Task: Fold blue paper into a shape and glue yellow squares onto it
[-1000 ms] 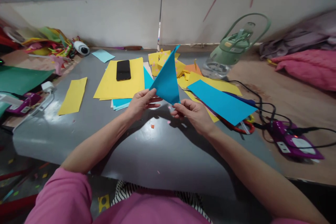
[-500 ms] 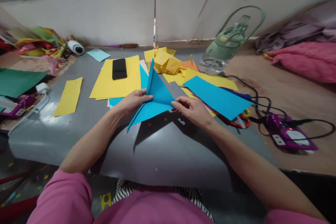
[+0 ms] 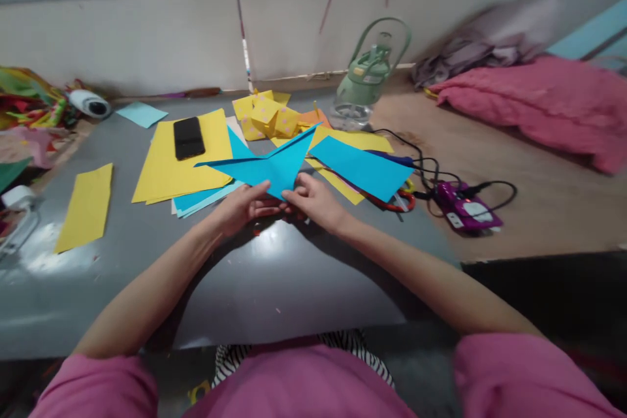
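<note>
A folded blue paper (image 3: 274,170) is held above the grey table mat, its two pointed wings spreading to the left and to the upper right. My left hand (image 3: 245,209) pinches its lower edge, thumb on top and fingers beneath. Close beside it, my right hand (image 3: 316,202) grips the lower right edge near the bottom corner. Some fingertips of both hands are hidden under the paper. Behind the folded piece lie yellow sheets with a black phone (image 3: 189,138) on them. A flat blue sheet (image 3: 362,166) rests to the right.
Polka-dotted yellow folded paper (image 3: 267,116) and a green bottle (image 3: 365,81) stand at the back. A yellow strip (image 3: 87,208) lies left. Red-handled scissors (image 3: 396,206) are partly under the blue sheet. A purple power strip (image 3: 467,209) with cables and pink cloth (image 3: 539,104) are right.
The folded blue paper has turned so its wings point away and its corner faces me. My hands have come together at its near edge. The camera view has shifted to the right.
</note>
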`<state>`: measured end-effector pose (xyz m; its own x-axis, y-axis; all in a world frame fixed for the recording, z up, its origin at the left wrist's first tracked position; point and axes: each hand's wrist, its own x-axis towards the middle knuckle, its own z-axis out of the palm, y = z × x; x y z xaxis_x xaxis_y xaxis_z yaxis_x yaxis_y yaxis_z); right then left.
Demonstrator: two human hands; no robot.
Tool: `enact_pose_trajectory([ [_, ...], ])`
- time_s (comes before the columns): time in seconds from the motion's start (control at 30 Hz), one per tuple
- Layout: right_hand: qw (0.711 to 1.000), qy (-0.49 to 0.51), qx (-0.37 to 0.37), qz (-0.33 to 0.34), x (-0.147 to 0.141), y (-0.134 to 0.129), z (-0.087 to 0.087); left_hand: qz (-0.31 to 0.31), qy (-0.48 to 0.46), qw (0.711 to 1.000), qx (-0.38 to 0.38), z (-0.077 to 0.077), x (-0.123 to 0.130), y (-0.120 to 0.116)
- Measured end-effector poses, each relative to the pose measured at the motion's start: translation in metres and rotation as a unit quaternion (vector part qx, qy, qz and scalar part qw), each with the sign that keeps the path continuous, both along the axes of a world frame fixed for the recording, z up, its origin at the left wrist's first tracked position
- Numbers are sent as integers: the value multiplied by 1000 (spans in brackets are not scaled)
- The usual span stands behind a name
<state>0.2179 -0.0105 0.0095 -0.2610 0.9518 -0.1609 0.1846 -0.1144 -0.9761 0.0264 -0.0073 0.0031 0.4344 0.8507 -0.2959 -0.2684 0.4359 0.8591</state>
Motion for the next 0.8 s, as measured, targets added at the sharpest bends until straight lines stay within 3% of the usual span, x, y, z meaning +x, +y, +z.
enact_pose_trajectory([
  [0.13, 996, -56, -21, 73, 11, -14, 9, 104, 60, 990, -70, -3, 5, -2],
  [0.2, 979, -182, 53, 79, 32, -22, 19, 106, 91, 987, -74, -1, 4, -3],
  [0.23, 952, -276, 117, 64, 46, -25, 24, 97, 103, 987, -76, 1, 4, -4],
  [0.3, 857, -464, 222, 12, 77, -30, 32, 68, 121, 987, -83, 5, 3, -6],
  [0.4, 747, -620, 240, 20, 120, -26, 36, 37, 138, 985, -96, 10, 4, -9],
  [0.47, 711, -658, 246, 31, 139, -17, 33, 31, 145, 983, -108, 11, 4, -10],
  [0.53, 701, -666, 255, 14, 152, -4, 30, 36, 145, 981, -120, 11, 4, -10],
  [0.67, 696, -658, 275, -81, 163, 11, 31, 61, 135, 981, -123, 9, 4, -10],
  [0.8, 731, -660, 167, -37, 167, -2, 37, 59, 136, 981, -125, 8, 5, -12],
])
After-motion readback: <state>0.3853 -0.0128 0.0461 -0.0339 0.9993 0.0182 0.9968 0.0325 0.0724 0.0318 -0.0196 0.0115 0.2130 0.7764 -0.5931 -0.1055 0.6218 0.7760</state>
